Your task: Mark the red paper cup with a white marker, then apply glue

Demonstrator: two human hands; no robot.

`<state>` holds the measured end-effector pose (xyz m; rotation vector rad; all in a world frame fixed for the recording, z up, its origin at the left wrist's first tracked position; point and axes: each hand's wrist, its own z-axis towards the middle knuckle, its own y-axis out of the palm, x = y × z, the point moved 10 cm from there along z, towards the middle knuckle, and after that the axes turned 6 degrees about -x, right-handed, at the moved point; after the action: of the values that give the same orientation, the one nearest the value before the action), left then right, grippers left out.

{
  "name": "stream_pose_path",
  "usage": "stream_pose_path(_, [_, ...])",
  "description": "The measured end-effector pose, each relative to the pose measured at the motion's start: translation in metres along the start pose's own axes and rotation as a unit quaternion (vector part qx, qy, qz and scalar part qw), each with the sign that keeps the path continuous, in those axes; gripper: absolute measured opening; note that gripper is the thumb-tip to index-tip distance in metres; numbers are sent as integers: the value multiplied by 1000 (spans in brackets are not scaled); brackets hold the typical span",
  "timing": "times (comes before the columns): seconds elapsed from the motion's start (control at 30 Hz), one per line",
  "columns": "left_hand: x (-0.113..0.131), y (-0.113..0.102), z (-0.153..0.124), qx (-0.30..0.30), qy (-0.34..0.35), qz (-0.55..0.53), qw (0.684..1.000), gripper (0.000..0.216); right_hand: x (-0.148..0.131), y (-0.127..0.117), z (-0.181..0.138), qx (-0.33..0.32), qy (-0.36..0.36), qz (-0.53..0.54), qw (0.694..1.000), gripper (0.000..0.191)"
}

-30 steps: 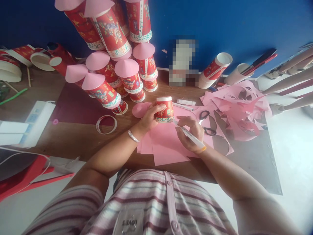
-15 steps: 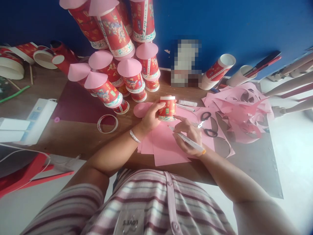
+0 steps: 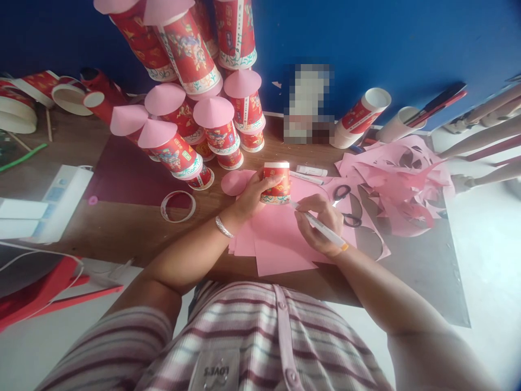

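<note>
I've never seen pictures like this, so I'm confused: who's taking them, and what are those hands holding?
There's no robot, just a person wearing a head camera that looks forward and down. Every picture comes from it. Their left hand holds a red cup; their right hand holds a white pen, its tip right by the cup's lower edge. I can't tell if they touch. On the table lie pink paper and scissors. Farther back stand red towers with pink pointed tops.

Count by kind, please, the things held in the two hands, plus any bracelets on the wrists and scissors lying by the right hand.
Cup: 1
Marker: 1
Bracelet: 1
Scissors: 1 pair
Total: 4
</note>
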<state>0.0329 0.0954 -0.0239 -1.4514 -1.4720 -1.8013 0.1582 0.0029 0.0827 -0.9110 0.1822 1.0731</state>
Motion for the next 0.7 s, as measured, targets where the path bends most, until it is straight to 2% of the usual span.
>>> stream_pose_path(0.17, [12, 3, -2, 9, 24, 51, 998, 24, -3, 1, 1, -3, -10, -11, 1000, 16])
stream_pose_path(0.3, [9, 4, -3, 10, 6, 54, 998, 22, -4, 3, 2, 1, -22, -9, 1000, 18])
stream_pose_path(0.7, [10, 5, -4, 7, 14, 58, 998, 26, -5, 7, 1, -3, -28, -5, 1000, 19])
